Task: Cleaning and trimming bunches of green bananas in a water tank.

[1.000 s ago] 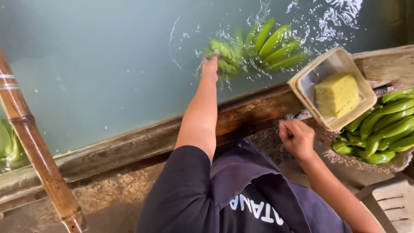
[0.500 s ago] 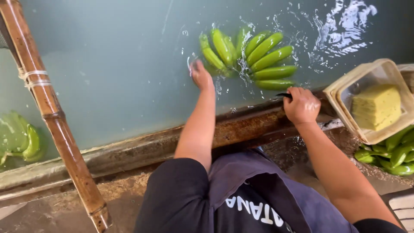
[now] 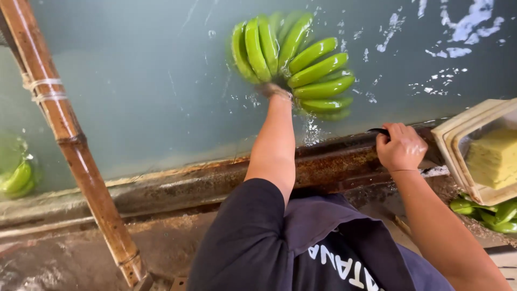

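Left hand (image 3: 273,90) clamped on the crown of a glossy green banana bunch (image 3: 293,64), fingers fanning far and right over murky grey water (image 3: 134,81); right hand (image 3: 401,146) fisted around a dark tool handle (image 3: 378,131) on the rusty trough rim (image 3: 215,180).

Bamboo pole (image 3: 70,141) leaned across left, bound with pale cord near top. Rusty tank rim (image 3: 204,180) ran along water's edge. Cream tray (image 3: 468,156) at right held yellow sponge block (image 3: 494,157); green bananas (image 3: 493,211) lay beneath tray. More bananas (image 3: 17,178) floated far left.
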